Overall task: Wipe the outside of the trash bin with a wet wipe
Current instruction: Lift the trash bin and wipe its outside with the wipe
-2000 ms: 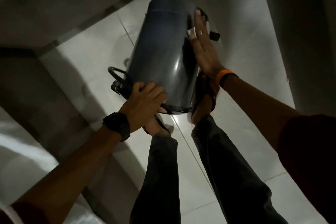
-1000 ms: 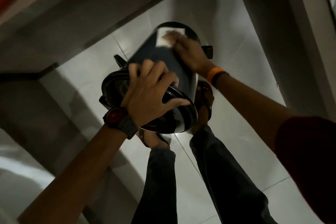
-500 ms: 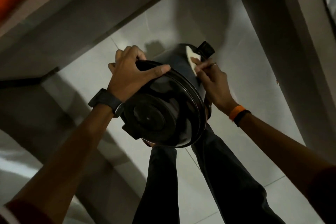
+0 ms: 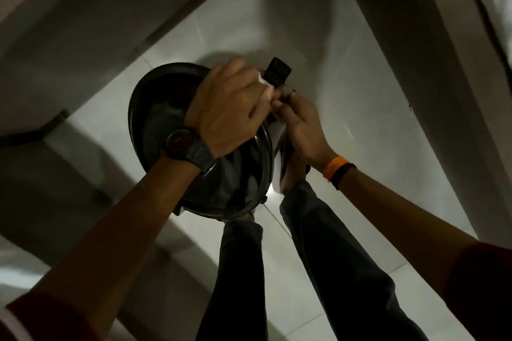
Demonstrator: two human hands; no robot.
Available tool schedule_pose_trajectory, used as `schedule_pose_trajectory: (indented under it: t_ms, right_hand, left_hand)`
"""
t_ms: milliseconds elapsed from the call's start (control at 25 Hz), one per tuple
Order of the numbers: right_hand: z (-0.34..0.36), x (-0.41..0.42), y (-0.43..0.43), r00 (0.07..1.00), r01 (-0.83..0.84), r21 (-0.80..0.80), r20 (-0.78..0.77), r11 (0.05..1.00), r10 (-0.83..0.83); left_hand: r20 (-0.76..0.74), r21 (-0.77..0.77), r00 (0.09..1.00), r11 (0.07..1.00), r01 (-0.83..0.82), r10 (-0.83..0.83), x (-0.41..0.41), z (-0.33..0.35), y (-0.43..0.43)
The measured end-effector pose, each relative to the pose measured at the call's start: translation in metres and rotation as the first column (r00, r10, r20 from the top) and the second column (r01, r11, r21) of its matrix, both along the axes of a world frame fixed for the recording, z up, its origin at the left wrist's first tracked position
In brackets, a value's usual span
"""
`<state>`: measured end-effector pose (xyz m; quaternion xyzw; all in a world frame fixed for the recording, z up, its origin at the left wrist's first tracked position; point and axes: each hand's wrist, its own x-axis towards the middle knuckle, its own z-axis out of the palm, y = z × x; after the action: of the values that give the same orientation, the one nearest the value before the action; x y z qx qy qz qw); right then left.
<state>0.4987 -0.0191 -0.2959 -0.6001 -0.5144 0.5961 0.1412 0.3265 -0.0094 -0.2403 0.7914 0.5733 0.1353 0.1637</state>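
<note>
Two hands meet on a dark trash bin (image 4: pixel 171 108) over the tiled floor (image 4: pixel 346 108).
Left hand (image 4: pixel 230 113) curls closed over the bin's top edge; right hand (image 4: pixel 300 124) pinches a white wet wipe (image 4: pixel 264 86) against the bin's side, beside a black pedal (image 4: pixel 278 72).

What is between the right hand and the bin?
Only the wipe. The right hand presses it on the bin near the pedal; the left hand overlaps it.
</note>
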Motion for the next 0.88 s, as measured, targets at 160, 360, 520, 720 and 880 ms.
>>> schedule_pose_trajectory:
  t_ms: [160, 360, 520, 720, 880]
  right_hand:
    - [-0.020, 0.018, -0.002, 0.974, -0.035, -0.162, 0.217, 0.986, 0.070]
    - [0.015, -0.036, -0.040, 0.956, -0.229, 0.113, -0.163, 0.967, 0.245]
    - [-0.015, -0.029, -0.012, 0.993, -0.047, -0.095, -0.109, 0.994, 0.037]
    - [-0.011, -0.020, -0.013, 0.993, -0.007, -0.138, -0.120, 0.990, -0.010]
    - [0.017, -0.025, -0.064, 0.901, -0.294, 0.312, -0.224, 0.903, 0.371]
  left_hand:
    - [0.158, -0.113, 0.977, 0.986, -0.126, 0.143, -0.021, 0.002, -0.004]
    - [0.242, -0.106, 0.948, 0.977, -0.185, 0.205, -0.026, 0.002, -0.013]
    - [0.234, -0.117, 0.938, 0.965, -0.234, 0.256, -0.035, 0.002, -0.017]
    - [0.194, -0.176, 0.910, 0.926, -0.335, 0.366, -0.041, -0.004, -0.010]
    - [0.359, -0.296, 0.749, 0.829, -0.474, 0.557, -0.050, -0.023, 0.007]
